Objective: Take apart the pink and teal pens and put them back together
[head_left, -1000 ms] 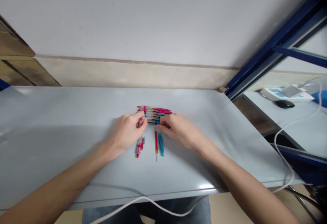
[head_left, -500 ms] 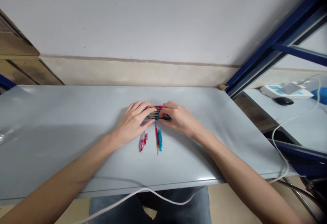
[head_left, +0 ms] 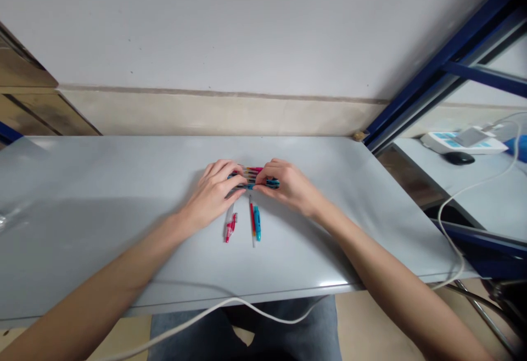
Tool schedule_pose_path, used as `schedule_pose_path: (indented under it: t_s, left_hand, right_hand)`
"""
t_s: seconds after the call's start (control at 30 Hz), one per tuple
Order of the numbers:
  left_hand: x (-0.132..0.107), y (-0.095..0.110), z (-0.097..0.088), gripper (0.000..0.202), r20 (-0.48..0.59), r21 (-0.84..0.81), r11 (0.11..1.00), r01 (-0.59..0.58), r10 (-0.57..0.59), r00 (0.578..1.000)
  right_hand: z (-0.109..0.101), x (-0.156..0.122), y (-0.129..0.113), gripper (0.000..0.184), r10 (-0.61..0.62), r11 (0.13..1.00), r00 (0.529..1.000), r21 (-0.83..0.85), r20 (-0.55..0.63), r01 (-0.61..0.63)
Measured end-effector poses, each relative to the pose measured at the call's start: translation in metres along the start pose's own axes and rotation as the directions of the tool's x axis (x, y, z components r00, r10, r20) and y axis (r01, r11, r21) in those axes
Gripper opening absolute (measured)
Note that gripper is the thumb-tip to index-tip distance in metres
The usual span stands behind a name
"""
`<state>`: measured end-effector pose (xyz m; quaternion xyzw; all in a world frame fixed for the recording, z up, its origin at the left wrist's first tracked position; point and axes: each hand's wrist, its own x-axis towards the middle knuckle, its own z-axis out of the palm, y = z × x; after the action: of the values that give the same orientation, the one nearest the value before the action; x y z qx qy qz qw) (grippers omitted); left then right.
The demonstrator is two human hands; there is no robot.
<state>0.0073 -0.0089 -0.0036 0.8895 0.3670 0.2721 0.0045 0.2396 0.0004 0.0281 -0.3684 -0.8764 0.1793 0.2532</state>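
A pale wall [head_left: 247, 32] rises behind the grey table [head_left: 102, 251], whose far edge runs along its foot. A blue frame [head_left: 444, 56] slants up at the far right. A white cable [head_left: 234, 299] loops across the table's near edge. Beyond the frame, on another surface to the right, sits a white device with blue markings [head_left: 465, 142]. Both hands are at the middle of the table: the left hand [head_left: 212, 192] arches its spread fingers over the left end of a row of pens [head_left: 252, 178], and the right hand [head_left: 288, 186] curls over the right end; whether either grips a pen cannot be told. A black mouse [head_left: 459, 158] lies just beside the device. Nearer than the row are a pink-and-clear pen [head_left: 230, 228] at left, then a blue barrel [head_left: 257, 224] with a thin red refill [head_left: 252, 218] just left of it.
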Motion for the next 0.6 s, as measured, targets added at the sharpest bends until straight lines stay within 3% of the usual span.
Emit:
schedule_pose_path:
  t_s: [0.1,0.27,0.47,0.6]
  left_hand:
    - [0.001,0.002,-0.002,0.014,-0.031,-0.002,1.0,0.017,-0.017,0.999]
    - [0.001,0.005,-0.006,0.021,-0.082,0.045,0.998,0.054,-0.05,0.995]
    - [-0.003,0.004,-0.003,0.034,-0.098,0.03,0.984,0.174,-0.17,0.981]
    - [-0.003,0.002,-0.002,0.031,-0.097,0.068,0.986,0.151,-0.145,0.985]
  right_hand:
    - [-0.002,0.0,-0.004,0.013,0.038,0.999,0.999,0.027,-0.03,-0.037]
    - [0.004,-0.002,-0.005,0.029,0.052,0.995,0.999,-0.087,-0.007,-0.052]
    - [0.019,-0.004,-0.009,0.015,-0.021,0.993,0.977,-0.116,-0.21,-0.004]
    - [0.022,-0.004,-0.012,0.029,0.021,0.994,0.992,-0.1,-0.127,-0.034]
